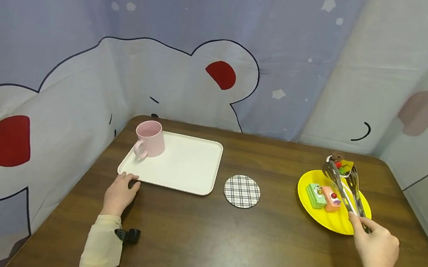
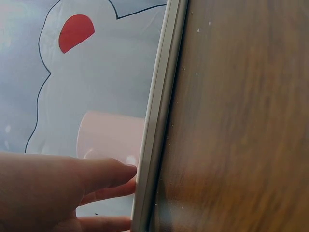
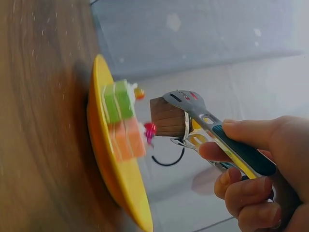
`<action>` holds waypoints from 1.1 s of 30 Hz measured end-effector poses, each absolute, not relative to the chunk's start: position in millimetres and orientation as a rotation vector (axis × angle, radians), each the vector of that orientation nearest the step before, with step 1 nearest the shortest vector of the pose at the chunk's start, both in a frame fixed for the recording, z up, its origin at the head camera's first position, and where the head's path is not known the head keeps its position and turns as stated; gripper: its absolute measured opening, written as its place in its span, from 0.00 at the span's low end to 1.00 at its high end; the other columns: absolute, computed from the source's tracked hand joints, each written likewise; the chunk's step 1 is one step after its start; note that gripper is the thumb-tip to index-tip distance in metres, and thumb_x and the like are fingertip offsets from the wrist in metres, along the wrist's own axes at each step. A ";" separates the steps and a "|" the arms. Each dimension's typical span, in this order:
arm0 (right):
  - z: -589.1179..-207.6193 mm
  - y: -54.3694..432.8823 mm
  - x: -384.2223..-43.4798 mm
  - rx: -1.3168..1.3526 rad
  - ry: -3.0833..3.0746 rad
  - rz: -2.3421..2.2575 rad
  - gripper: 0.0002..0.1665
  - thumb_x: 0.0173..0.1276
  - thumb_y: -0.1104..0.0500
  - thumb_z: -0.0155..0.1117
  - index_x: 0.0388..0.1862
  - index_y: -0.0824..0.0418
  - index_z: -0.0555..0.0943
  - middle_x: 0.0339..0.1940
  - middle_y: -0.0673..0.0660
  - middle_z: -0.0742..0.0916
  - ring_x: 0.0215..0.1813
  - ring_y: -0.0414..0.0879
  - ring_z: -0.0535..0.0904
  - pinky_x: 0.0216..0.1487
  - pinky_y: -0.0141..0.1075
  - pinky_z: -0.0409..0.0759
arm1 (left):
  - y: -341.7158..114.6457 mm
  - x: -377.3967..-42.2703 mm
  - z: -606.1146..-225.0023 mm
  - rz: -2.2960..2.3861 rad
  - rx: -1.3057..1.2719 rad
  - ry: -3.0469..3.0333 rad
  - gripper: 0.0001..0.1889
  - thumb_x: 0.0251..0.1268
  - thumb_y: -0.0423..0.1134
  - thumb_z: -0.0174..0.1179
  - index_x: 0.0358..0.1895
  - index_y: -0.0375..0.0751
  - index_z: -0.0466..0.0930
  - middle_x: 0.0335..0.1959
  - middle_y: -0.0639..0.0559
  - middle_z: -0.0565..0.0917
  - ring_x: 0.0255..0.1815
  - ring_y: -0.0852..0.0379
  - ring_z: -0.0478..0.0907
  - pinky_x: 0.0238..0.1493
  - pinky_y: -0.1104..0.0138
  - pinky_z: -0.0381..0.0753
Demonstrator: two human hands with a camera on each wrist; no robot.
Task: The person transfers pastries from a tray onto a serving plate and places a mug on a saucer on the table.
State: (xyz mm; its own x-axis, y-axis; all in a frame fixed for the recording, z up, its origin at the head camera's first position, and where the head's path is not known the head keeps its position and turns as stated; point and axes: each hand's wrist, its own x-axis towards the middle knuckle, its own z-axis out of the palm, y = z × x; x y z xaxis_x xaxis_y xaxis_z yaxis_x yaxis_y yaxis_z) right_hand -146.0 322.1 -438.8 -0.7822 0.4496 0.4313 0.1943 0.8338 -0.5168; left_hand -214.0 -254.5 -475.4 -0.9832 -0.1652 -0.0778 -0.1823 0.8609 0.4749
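Observation:
My right hand (image 1: 377, 249) grips a pair of metal tongs (image 3: 212, 128) with dark handles. Between the tong tips is a toy cupcake (image 3: 166, 118) with a brown ribbed cup and fruit on top, raised above the yellow plate (image 1: 330, 221). On that plate sit two small toy cakes: a green one (image 1: 315, 195) and a pink-orange one (image 1: 330, 199) with a red berry. At the left, my left hand (image 1: 119, 195) touches the near-left edge of a white tray (image 1: 190, 166) with its fingertips. A pink mug (image 1: 151, 139) stands upright on the tray's left side.
A round checked coaster (image 1: 241, 191) lies between tray and plate on the brown wooden table (image 1: 201, 242). Patterned curtains (image 1: 172, 80) hang close behind the table and along both sides.

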 end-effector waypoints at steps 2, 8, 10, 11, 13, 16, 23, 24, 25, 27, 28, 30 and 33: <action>-440.1 328.1 -144.8 -0.491 -2.473 0.617 0.25 0.65 0.47 0.62 0.42 0.71 0.85 0.30 0.76 0.85 0.20 0.68 0.73 0.17 0.43 0.63 | -254.3 -214.1 -475.6 0.772 -0.284 2.998 0.21 0.71 0.41 0.49 0.62 0.33 0.73 0.71 0.24 0.60 0.72 0.27 0.58 0.68 0.38 0.63; -445.9 340.1 -144.3 -0.592 -2.549 0.632 0.29 0.68 0.44 0.57 0.46 0.70 0.84 0.37 0.77 0.84 0.28 0.74 0.75 0.17 0.45 0.66 | -253.7 -214.5 -475.3 0.774 -0.279 2.999 0.21 0.71 0.40 0.49 0.62 0.33 0.73 0.71 0.23 0.60 0.72 0.27 0.58 0.68 0.38 0.63; -448.2 341.7 -145.2 -0.623 -2.575 0.638 0.30 0.69 0.42 0.56 0.48 0.69 0.83 0.39 0.77 0.84 0.31 0.75 0.76 0.17 0.45 0.66 | -252.9 -214.3 -474.6 0.774 -0.281 2.997 0.21 0.71 0.40 0.49 0.62 0.33 0.73 0.71 0.23 0.60 0.72 0.27 0.58 0.68 0.38 0.63; -449.3 342.0 -145.7 -0.631 -2.583 0.640 0.31 0.69 0.42 0.55 0.48 0.69 0.83 0.40 0.77 0.84 0.32 0.76 0.76 0.17 0.45 0.66 | -252.7 -214.1 -474.3 0.774 -0.283 2.996 0.21 0.71 0.40 0.49 0.62 0.33 0.73 0.71 0.24 0.59 0.72 0.27 0.58 0.68 0.38 0.63; -451.5 342.3 -147.0 -0.641 -2.601 0.640 0.31 0.69 0.42 0.54 0.49 0.69 0.83 0.42 0.78 0.83 0.34 0.77 0.76 0.18 0.46 0.66 | -252.0 -213.6 -473.7 0.773 -0.286 2.996 0.21 0.71 0.40 0.49 0.62 0.33 0.72 0.71 0.24 0.60 0.71 0.27 0.58 0.67 0.38 0.63; -454.7 342.0 -148.7 -0.635 -2.610 0.643 0.31 0.70 0.42 0.54 0.49 0.69 0.83 0.43 0.78 0.83 0.35 0.77 0.76 0.20 0.49 0.68 | -251.7 -213.5 -473.6 0.770 -0.289 2.996 0.21 0.71 0.40 0.50 0.62 0.33 0.72 0.71 0.24 0.60 0.71 0.26 0.59 0.67 0.38 0.63; -460.5 342.9 -149.2 -0.661 -2.619 0.684 0.31 0.69 0.42 0.55 0.50 0.69 0.82 0.44 0.77 0.83 0.40 0.77 0.76 0.29 0.52 0.70 | -253.9 -213.3 -475.3 0.770 -0.278 3.009 0.21 0.71 0.40 0.49 0.61 0.32 0.73 0.71 0.22 0.59 0.71 0.27 0.59 0.68 0.38 0.63; -460.7 343.1 -149.0 -0.675 -2.627 0.689 0.32 0.69 0.42 0.55 0.50 0.69 0.82 0.45 0.77 0.83 0.41 0.77 0.76 0.31 0.52 0.71 | -254.0 -213.3 -475.6 0.769 -0.275 3.010 0.21 0.71 0.40 0.49 0.61 0.32 0.73 0.71 0.22 0.59 0.71 0.27 0.59 0.67 0.38 0.63; -461.0 343.5 -148.9 -0.685 -2.633 0.695 0.32 0.69 0.41 0.55 0.51 0.69 0.82 0.46 0.77 0.83 0.42 0.76 0.76 0.32 0.53 0.71 | -254.2 -213.3 -476.0 0.768 -0.272 3.009 0.21 0.71 0.40 0.49 0.61 0.32 0.72 0.71 0.22 0.59 0.71 0.27 0.59 0.67 0.38 0.63; -461.7 343.8 -148.4 -0.701 -2.637 0.712 0.33 0.70 0.41 0.54 0.51 0.69 0.82 0.47 0.76 0.83 0.45 0.76 0.76 0.35 0.54 0.71 | -254.4 -213.5 -476.6 0.766 -0.269 3.009 0.21 0.71 0.40 0.49 0.61 0.32 0.72 0.71 0.22 0.59 0.71 0.27 0.59 0.67 0.38 0.63; -461.9 344.1 -148.3 -0.706 -2.634 0.722 0.33 0.70 0.41 0.53 0.52 0.70 0.82 0.48 0.76 0.82 0.46 0.76 0.76 0.37 0.55 0.72 | -254.4 -213.6 -476.9 0.766 -0.268 3.009 0.21 0.71 0.40 0.49 0.61 0.32 0.72 0.71 0.23 0.59 0.71 0.27 0.58 0.67 0.38 0.63; -462.3 344.6 -148.2 -0.714 -2.613 0.746 0.33 0.72 0.41 0.51 0.52 0.70 0.81 0.48 0.76 0.83 0.48 0.76 0.76 0.39 0.57 0.72 | -254.4 -213.9 -477.2 0.767 -0.266 3.011 0.21 0.71 0.40 0.49 0.61 0.32 0.72 0.71 0.23 0.59 0.71 0.27 0.58 0.67 0.38 0.63; -462.9 345.5 -147.3 -0.706 -2.561 0.764 0.31 0.73 0.44 0.49 0.50 0.71 0.82 0.44 0.75 0.85 0.46 0.75 0.77 0.38 0.56 0.72 | -254.2 -214.3 -477.1 0.772 -0.263 3.013 0.21 0.71 0.40 0.49 0.61 0.32 0.72 0.71 0.23 0.59 0.72 0.27 0.58 0.68 0.38 0.63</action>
State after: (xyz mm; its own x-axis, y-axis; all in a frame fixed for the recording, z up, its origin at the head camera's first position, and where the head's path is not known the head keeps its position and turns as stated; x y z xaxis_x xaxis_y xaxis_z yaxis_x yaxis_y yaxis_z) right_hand -147.3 345.5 -462.9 -0.8039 0.5583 0.2048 0.3549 0.7268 -0.5881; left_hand -214.3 -254.2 -477.1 -0.9855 -0.1579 -0.0613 -0.1679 0.8633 0.4759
